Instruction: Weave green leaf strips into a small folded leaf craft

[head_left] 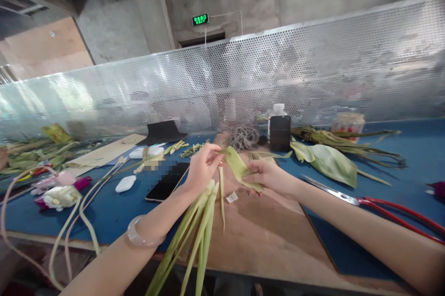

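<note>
My left hand (206,166) pinches the upper left end of a broad yellow-green leaf (236,165). The leaf is curved and raised above a brown board (264,236). My right hand (267,176) grips its lower right part between thumb and fingers. Long pale green leaf strips (194,236) stretch from beneath my left hand down past the table's front edge; I cannot tell whether that hand holds them too. A thin strip (221,203) hangs between my hands. A small white scrap (232,197) lies below the leaf.
Red-handled scissors (347,198) lie beside my right forearm, near a wide green leaf (333,164) and dried stalks (365,148). Grey cord (245,137) is coiled behind my hands. A phone (168,187) and white case (125,184) sit left. A perforated metal screen (243,78) stands behind.
</note>
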`<move>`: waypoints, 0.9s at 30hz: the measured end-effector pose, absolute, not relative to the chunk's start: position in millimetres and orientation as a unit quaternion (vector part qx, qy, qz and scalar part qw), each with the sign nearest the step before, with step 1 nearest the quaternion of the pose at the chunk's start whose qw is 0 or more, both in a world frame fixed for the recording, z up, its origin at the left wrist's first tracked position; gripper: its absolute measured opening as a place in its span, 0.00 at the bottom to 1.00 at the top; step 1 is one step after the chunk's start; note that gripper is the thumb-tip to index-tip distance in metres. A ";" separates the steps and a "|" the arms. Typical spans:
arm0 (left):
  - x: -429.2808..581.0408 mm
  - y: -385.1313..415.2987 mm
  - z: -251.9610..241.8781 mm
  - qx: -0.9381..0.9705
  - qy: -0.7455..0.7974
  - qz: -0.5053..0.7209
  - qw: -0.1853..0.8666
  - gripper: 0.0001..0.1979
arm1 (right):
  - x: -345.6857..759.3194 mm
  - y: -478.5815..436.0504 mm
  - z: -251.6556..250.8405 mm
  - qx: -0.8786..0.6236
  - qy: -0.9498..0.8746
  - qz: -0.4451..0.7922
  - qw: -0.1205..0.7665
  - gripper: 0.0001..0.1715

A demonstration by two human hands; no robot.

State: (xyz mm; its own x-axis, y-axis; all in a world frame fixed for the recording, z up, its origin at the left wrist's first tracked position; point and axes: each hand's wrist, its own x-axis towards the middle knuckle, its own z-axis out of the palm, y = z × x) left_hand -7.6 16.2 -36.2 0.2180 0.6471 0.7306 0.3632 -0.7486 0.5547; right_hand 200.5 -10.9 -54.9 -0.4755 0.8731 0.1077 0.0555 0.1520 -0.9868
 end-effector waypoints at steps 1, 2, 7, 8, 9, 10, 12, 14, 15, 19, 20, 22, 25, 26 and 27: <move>-8.8 16.9 -36.8 0.779 0.323 0.524 0.117 0.05 | 199.9 -12.6 -53.4 -0.351 -0.651 0.566 0.364 0.11; -10.1 17.7 -37.2 0.790 0.314 0.517 0.098 0.04 | 199.4 -14.5 -51.9 -0.352 -0.639 0.581 0.361 0.12; -15.5 21.9 -35.4 0.843 0.257 0.470 -0.053 0.05 | 199.5 -21.2 -47.4 -0.328 -0.593 0.636 0.369 0.43; -16.2 22.7 -34.6 0.848 0.250 0.461 -0.079 0.06 | 200.3 -21.5 -47.4 -0.319 -0.593 0.642 0.366 0.46; -16.8 23.7 -33.9 0.851 0.245 0.453 -0.096 0.06 | 201.4 -21.4 -47.6 -0.311 -0.594 0.647 0.363 0.47; -17.5 24.8 -33.3 0.854 0.243 0.447 -0.107 0.07 | 202.5 -21.0 -47.8 -0.303 -0.595 0.650 0.363 0.47; -18.8 27.1 -33.1 0.859 0.242 0.437 -0.113 0.08 | 204.6 -19.7 -47.9 -0.293 -0.592 0.656 0.366 0.41; -20.1 29.0 -33.8 0.866 0.245 0.422 -0.111 0.08 | 206.0 -18.6 -47.1 -0.283 -0.577 0.670 0.372 0.28; -20.6 29.7 -34.3 0.869 0.246 0.414 -0.109 0.08 | 206.5 -18.3 -46.4 -0.271 -0.568 0.680 0.376 0.22; -21.5 29.7 -35.6 0.879 0.251 0.394 -0.096 0.08 | 206.4 -19.8 -44.0 -0.182 -0.575 0.696 0.389 0.18; -21.5 29.3 -35.5 0.880 0.253 0.390 -0.093 0.08 | 206.0 -20.4 -44.2 -0.168 -0.590 0.687 0.390 0.21; -21.4 28.7 -35.1 0.884 0.259 0.381 -0.087 0.08 | 204.6 -20.9 -45.7 -0.171 -0.621 0.658 0.391 0.25; -21.4 29.0 -35.4 0.890 0.258 0.366 -0.082 0.08 | 202.5 -19.5 -50.2 -0.224 -0.658 0.611 0.379 0.22; -21.4 29.5 -35.9 0.894 0.257 0.359 -0.080 0.08 | 202.2 -18.6 -51.7 -0.241 -0.666 0.602 0.370 0.21; -21.5 29.9 -36.6 0.898 0.254 0.352 -0.078 0.08 | 202.1 -17.8 -52.9 -0.253 -0.672 0.596 0.360 0.22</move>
